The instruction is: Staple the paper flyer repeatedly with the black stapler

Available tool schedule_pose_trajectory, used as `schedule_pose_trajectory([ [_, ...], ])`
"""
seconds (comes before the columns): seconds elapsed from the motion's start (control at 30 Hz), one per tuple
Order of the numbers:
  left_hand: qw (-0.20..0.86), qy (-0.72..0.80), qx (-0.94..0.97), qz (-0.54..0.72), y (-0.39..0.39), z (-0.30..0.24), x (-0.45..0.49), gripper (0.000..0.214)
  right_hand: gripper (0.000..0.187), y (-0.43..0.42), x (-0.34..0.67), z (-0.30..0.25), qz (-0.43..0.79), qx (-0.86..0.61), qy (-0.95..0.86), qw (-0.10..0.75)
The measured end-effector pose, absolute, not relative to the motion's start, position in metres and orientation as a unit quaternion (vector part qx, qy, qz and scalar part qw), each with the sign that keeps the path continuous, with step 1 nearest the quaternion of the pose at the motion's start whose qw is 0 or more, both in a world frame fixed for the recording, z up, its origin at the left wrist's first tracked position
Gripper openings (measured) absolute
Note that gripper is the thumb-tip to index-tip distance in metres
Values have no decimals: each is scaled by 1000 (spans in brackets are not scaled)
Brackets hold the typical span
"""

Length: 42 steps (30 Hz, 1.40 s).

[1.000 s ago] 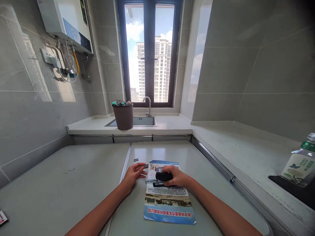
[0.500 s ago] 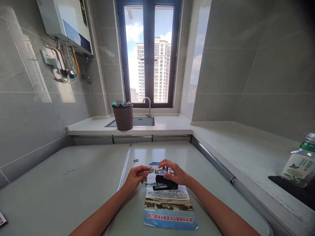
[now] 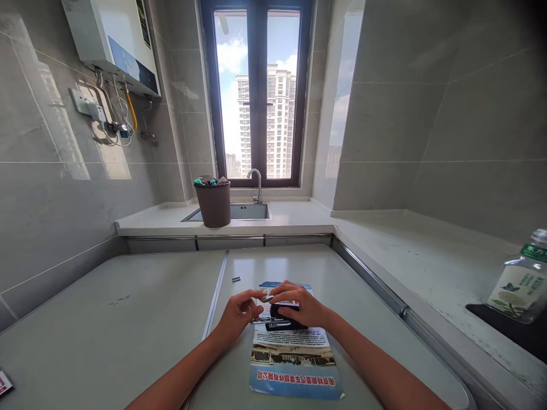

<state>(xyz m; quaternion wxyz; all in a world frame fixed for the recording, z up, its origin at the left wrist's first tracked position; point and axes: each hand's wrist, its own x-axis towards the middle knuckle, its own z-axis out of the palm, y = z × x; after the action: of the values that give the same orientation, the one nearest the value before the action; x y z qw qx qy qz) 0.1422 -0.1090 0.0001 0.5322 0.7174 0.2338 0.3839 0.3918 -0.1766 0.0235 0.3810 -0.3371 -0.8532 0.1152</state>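
Note:
A black stapler (image 3: 282, 319) lies open on a printed leaflet (image 3: 293, 356) on the grey table. My right hand (image 3: 297, 304) rests over the stapler's top, fingers curled, thumb and forefinger pinched at a small strip of staples (image 3: 268, 298). My left hand (image 3: 239, 312) sits just left of the stapler, fingers bent toward the same strip; the fingertips of both hands meet there. The stapler's metal tray (image 3: 261, 321) sticks out to the left under my left fingers.
A loose strip of staples (image 3: 235, 279) lies on the table beyond my hands. A brown bin (image 3: 213, 203) stands by the sink (image 3: 250, 211) and tap (image 3: 258, 183) under the window. A bottle (image 3: 521, 279) stands at the right on the counter.
My left hand carried the small staple strip from the left toward the stapler. My right hand lifted off the stapler's top, then came down to meet the left fingers at the strip.

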Motion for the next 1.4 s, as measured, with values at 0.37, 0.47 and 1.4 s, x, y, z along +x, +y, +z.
schedule_pose_trajectory([
  [0.37,209,361,835,358,-52,-10,112,16,30,-143,477,4,140,-608,-648,436],
  [0.47,127,410,851,302,-30,-22,100,23,34,-138,504,-9,112,-717,-580,370],
  [1.4,126,378,885,240,-41,-26,111,29,34,-140,510,-16,73,-660,-665,342],
])
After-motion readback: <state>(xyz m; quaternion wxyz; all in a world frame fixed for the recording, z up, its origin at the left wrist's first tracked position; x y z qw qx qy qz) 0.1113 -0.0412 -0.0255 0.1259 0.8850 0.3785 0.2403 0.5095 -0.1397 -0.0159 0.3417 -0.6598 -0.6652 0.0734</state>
